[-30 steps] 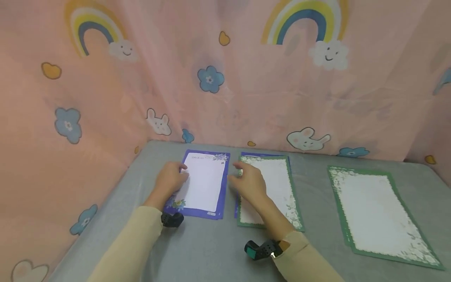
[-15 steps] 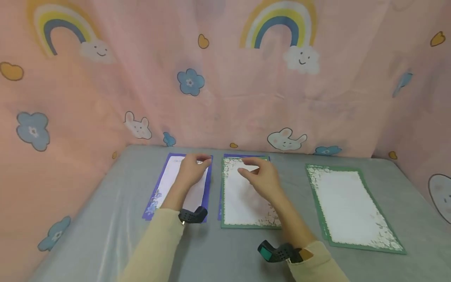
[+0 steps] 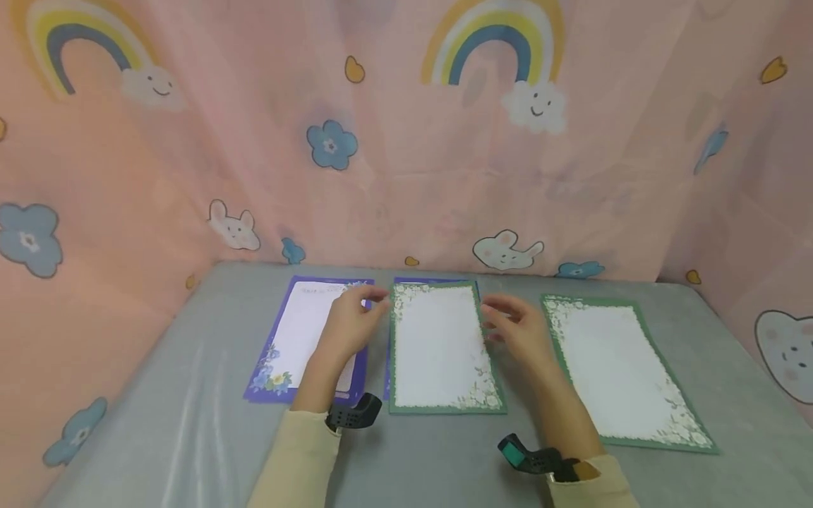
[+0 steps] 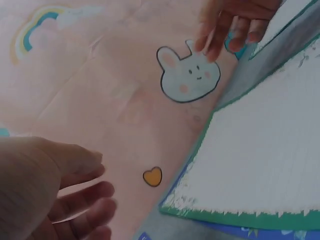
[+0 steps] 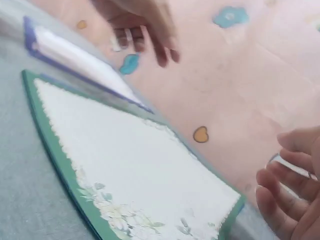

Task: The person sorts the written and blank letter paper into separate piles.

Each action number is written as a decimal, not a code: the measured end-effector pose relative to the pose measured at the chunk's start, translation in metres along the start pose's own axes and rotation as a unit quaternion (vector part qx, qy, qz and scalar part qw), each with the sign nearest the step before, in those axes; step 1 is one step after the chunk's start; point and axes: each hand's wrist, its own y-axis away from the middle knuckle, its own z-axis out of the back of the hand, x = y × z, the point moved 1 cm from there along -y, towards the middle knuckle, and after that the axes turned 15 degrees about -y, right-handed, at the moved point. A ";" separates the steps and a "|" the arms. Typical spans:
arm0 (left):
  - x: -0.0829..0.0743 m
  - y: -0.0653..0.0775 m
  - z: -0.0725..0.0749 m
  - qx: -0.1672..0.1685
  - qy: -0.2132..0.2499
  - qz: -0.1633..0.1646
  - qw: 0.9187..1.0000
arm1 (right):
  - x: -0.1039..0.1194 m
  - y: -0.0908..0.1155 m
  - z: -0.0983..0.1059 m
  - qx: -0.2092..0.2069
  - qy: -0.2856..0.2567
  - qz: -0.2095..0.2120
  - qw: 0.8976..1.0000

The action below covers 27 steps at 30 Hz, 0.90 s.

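Flat in the middle of the table lies a green-bordered sheet of paper (image 3: 435,346), with a purple-edged sheet (image 3: 434,281) showing beneath it at the top and left. My left hand (image 3: 348,321) hovers at its left side, over the right part of a purple-bordered sheet (image 3: 305,324). My right hand (image 3: 517,328) is off its right edge. Both hands have loosely bent fingers and hold nothing. In the left wrist view the left hand (image 4: 55,195) is apart from the green-bordered sheet (image 4: 260,150). The right wrist view has a gap between the right hand (image 5: 295,190) and that sheet.
On the right side of the table lies another green-bordered pile of paper (image 3: 625,367). A grey cover (image 3: 209,395) spreads over the table. Pink printed cloth (image 3: 394,162) hangs behind it and at the sides.
My right hand has moved right, from between the purple and middle green sheets, across the green one to its right edge. My left hand has moved right over the purple sheet. The view has turned right.
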 end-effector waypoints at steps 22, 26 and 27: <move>0.007 0.000 -0.032 0.041 -0.094 -0.002 0.995 | -0.034 -0.004 0.021 -0.020 0.053 -0.074 0.996; 0.010 0.000 -0.038 0.045 -0.096 0.003 0.994 | -0.039 -0.005 0.020 -0.013 0.100 -0.043 0.994; 0.011 0.000 -0.039 0.047 -0.095 0.006 0.994 | -0.040 -0.005 0.020 -0.014 0.116 -0.032 0.993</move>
